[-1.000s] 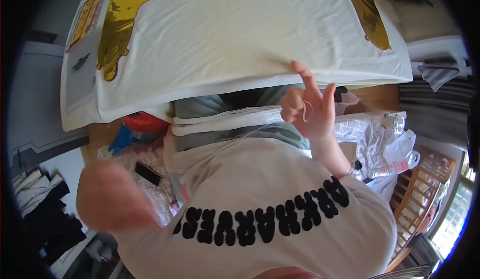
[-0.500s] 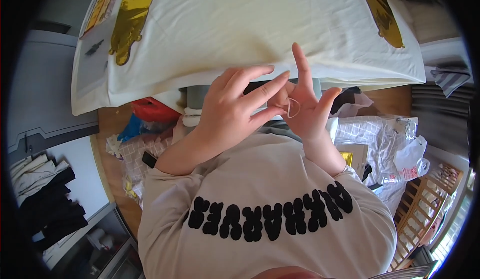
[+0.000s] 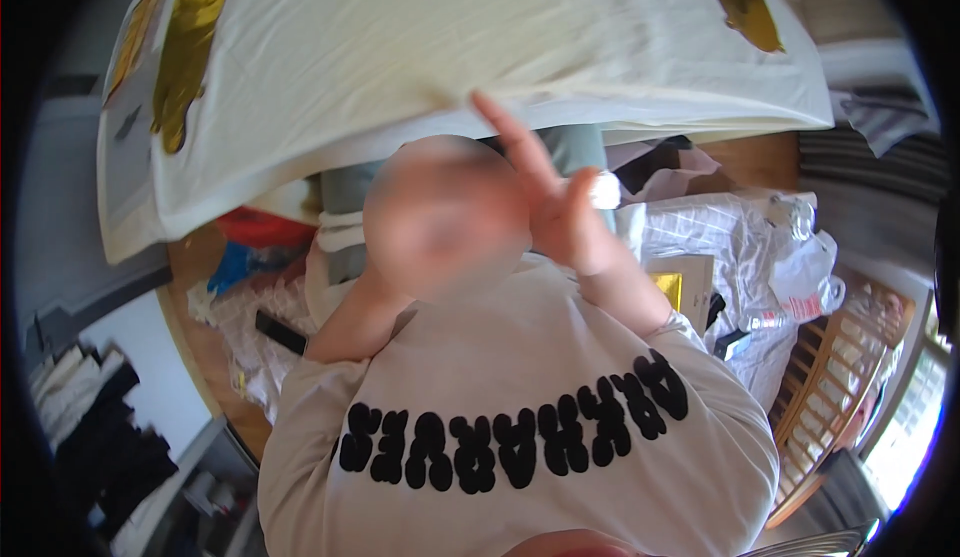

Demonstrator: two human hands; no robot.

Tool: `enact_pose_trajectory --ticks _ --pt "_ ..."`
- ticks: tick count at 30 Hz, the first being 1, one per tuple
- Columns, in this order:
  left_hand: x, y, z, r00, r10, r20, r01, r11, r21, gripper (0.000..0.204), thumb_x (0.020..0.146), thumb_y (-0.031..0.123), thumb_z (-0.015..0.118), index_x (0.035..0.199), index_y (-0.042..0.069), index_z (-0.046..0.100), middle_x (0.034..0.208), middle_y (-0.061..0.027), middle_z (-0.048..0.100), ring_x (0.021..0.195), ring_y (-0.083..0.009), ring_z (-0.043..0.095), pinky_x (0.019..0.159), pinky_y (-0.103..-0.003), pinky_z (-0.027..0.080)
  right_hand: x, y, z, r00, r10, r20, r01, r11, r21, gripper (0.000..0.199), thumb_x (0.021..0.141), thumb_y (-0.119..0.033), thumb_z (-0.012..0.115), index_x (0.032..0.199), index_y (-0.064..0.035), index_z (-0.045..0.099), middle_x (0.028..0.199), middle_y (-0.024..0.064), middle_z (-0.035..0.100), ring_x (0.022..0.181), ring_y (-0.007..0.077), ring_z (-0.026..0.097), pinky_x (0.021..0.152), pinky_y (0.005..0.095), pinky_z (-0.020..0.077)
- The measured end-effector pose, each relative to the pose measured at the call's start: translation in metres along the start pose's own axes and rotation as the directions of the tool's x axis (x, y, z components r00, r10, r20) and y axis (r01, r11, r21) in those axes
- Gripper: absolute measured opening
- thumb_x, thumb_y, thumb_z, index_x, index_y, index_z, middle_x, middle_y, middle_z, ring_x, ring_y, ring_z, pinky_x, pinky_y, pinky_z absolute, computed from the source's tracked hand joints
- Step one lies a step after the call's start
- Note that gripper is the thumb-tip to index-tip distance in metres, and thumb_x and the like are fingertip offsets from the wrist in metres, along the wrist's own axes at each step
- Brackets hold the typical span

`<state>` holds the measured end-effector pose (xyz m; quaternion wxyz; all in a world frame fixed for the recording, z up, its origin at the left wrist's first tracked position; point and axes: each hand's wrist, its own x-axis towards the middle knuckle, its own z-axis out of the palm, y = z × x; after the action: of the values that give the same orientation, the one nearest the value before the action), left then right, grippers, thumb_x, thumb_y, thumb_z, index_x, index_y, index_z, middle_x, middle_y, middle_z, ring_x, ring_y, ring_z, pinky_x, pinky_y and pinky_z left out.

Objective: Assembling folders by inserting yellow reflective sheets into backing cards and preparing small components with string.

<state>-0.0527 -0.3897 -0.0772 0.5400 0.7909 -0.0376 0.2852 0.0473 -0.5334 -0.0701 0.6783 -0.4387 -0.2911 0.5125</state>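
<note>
In front of my chest, my left hand (image 3: 440,227) is smeared into a blurred oval, so its fingers do not show. Beside it, and seeming to meet its edge, is my right hand (image 3: 562,215). The right index finger points up and away, with the thumb stretched apart from it; the other fingers are lost behind the blur. A bright white patch (image 3: 604,190) lies at the right thumb tip, too washed out to name. Beyond both hands hangs the near edge of a cream cloth (image 3: 400,87) over a table. No thin loop can be made out between the hands now.
Gold foil pieces (image 3: 190,52) lie on the cloth's far corners. A checked sheet (image 3: 690,232) on the floor carries a box with a gold panel (image 3: 668,287) and a white plastic bag (image 3: 805,267). A wooden slatted rack (image 3: 835,397) stands right; a dark phone-like object (image 3: 281,332) lies left.
Both hands have shifted left in the picture, as has the whole scene. The thin whitish loop at the right palm no longer shows. The left hand's outline has dissolved into blur.
</note>
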Motion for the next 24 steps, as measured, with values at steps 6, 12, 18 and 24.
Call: enact_pose_trajectory --ticks 6,12,18,24 --pt "-0.031 -0.008 0.001 0.964 -0.267 0.013 0.263 0.937 -0.232 0.017 0.094 0.017 0.065 0.086 0.007 0.054 0.107 -0.0145 0.061 0.094 -0.0214 0.054 0.085 -0.033 0.044 0.0 0.049 -0.004 0.989 -0.048 0.138 -0.053 0.763 0.644 0.048 0.099 -0.046 0.049 0.135 -0.02 0.032 0.116 0.0079 0.057 0.081 0.0138 0.051 0.067 0.028 0.0399" --pt "-0.048 -0.03 -0.006 0.984 -0.105 -0.141 0.081 0.982 -0.169 0.027 0.093 0.029 0.067 0.088 0.01 0.049 0.079 -0.0044 0.066 0.083 -0.019 0.048 0.075 -0.031 0.043 0.002 0.068 0.011 0.977 -0.152 0.152 0.013 0.75 0.661 0.022 0.097 -0.008 0.048 0.115 -0.0166 0.039 0.089 0.0007 0.051 0.072 0.0113 0.043 0.066 0.0259 0.034" --pt "-0.028 -0.026 -0.013 0.977 -0.21 -0.029 0.178 0.886 -0.428 0.03 0.091 0.033 0.07 0.088 0.009 0.051 0.07 -0.0004 0.059 0.074 -0.0157 0.045 0.068 -0.029 0.04 0.001 0.07 -0.003 0.956 -0.045 0.292 -0.043 0.957 0.287 0.018 0.104 -0.024 0.049 0.109 -0.0073 0.054 0.079 -0.0037 0.046 0.067 0.0053 0.037 0.06 0.0215 0.0299" --pt "-0.021 -0.03 -0.034 0.951 -0.16 0.266 0.259 0.882 -0.395 0.029 0.086 0.033 0.075 0.09 0.005 0.065 0.066 -0.0009 0.061 0.063 -0.0134 0.048 0.062 -0.026 0.04 -0.007 0.046 -0.015 0.955 0.075 0.288 -0.176 0.923 0.343 0.025 0.102 -0.023 0.049 0.094 -0.0032 0.063 0.061 -0.0071 0.037 0.054 0.0036 0.03 0.051 0.022 0.0239"
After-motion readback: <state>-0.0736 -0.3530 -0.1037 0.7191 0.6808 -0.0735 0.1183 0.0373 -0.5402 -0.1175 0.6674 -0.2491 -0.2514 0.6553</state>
